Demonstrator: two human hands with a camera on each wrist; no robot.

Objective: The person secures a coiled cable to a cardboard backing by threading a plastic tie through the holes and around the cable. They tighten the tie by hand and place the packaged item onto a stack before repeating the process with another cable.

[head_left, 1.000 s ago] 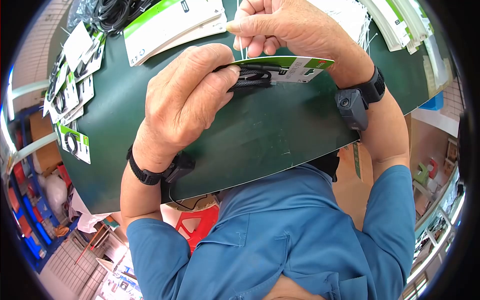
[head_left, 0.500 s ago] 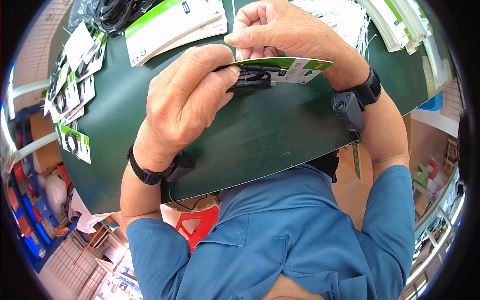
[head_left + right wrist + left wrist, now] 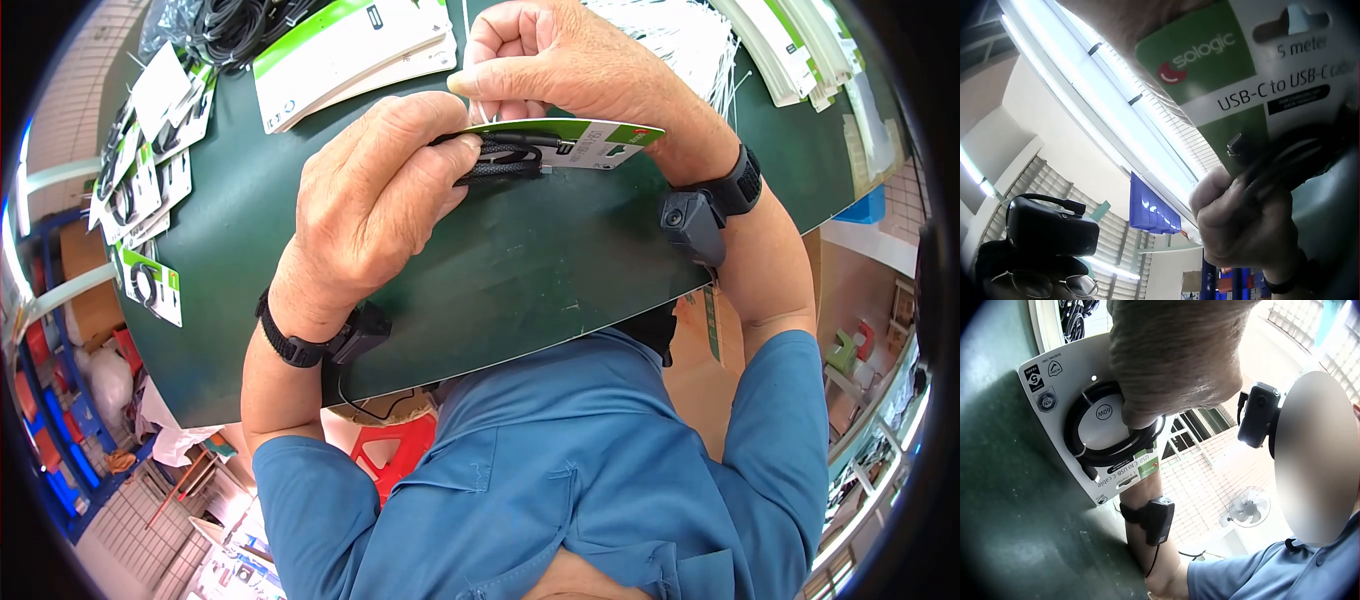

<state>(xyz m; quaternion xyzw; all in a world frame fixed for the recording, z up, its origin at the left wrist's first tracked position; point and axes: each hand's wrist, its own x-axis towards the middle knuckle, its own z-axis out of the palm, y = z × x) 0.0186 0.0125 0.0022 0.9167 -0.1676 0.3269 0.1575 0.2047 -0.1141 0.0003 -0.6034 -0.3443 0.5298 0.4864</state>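
One printed card (image 3: 590, 148), with a coiled black cable (image 3: 510, 160) on its face, grips firmly in the left hand (image 3: 370, 195), fingers curled at the edge and thumb over the coil. Holds it steeply tilted, above the middle of the green tabletop (image 3: 250, 330), with the cable side toward the body. In the right hand (image 3: 560, 60), just behind the card, pinches a thin white tie (image 3: 466, 15) between thumb and curled fingers; exact contact at the fingertips partly hidden, so cannot tell how it lies there. Around the coil, shows white bindings at two places, and inside the ring the print "60W". On the green and white part, reads "sologic" and "USB-C to USB-C".

Beyond the left hand, toward the far edge, has a stack of flat cards (image 3: 350, 60), and beside it, at the far left corner, a bundle of black cables (image 3: 235, 30). Along the left edge, lie overlapping carded cables (image 3: 150, 150), with a single carded cable (image 3: 150, 288) nearest to the body. Beyond the right forearm, spreads a heap of white ties (image 3: 690, 45); toward the far right corner, more stacked cards (image 3: 775, 50).
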